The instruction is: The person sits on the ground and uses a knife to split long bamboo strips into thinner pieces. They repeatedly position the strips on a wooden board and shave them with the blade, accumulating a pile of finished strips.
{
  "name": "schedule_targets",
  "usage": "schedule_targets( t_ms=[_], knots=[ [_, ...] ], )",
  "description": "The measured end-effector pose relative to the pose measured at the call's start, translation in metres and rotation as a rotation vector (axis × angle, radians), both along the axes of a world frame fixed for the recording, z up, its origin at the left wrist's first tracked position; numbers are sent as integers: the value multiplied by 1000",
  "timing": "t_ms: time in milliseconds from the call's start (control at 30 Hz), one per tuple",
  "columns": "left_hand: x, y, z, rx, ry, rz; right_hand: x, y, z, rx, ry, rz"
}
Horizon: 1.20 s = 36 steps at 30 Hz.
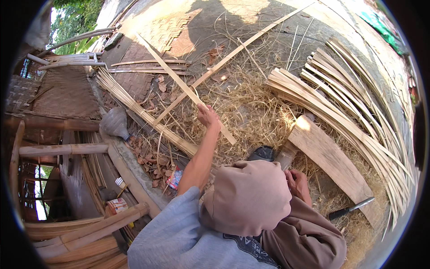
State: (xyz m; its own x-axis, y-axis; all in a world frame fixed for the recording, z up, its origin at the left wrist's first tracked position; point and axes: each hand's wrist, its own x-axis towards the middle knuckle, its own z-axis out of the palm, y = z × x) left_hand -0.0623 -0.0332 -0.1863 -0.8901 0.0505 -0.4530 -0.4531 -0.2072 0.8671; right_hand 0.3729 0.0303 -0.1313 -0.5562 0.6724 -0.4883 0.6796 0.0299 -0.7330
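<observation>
My left hand (209, 115) is stretched forward and closed round a long flat bamboo strip (168, 69), which slants from the far left down past my wrist. Beneath it crosses a second, longer strip (251, 42), reaching toward the far right. My right hand (298, 183) is by my knee, partly hidden by the brown cap. Its fingers are curled, and what they hold, if anything, is not visible. Right of that hand a thick wooden board (331, 159) slopes down, and a knife (351, 208) with a dark handle lies across its lower end.
Bundles of split strips (345, 121) fan out on the right; more strips (148, 114) lie at left. Curly shavings (251, 105) cover the ground. A dusty plastic jug (115, 123) stands beside a bamboo-pole frame (67, 149) on the left. Woven matting (163, 33) lies at the back.
</observation>
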Motion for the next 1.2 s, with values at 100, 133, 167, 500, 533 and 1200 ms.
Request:
schedule_targets(
  t_ms=[100,133,167,500,533,1200],
  knots=[
    [-40,4,-9,196,-34,-97,6,-2,-7,-3,64,-72],
    [-56,9,-7,216,-122,-112,7,-2,-4,-4,94,-91],
    [-80,10,-7,237,-205,-125,6,-1,1,-4,129,-107],
    [-121,20,-27,124,-312,-465,73,-4,18,461,-101,-432],
    [-121,23,-36,37,-306,-532,95,-9,13,583,-83,-492],
    [121,238,205,-919,1398,-2082,301,-7,-63,441,-860,-1045]
  ],
)
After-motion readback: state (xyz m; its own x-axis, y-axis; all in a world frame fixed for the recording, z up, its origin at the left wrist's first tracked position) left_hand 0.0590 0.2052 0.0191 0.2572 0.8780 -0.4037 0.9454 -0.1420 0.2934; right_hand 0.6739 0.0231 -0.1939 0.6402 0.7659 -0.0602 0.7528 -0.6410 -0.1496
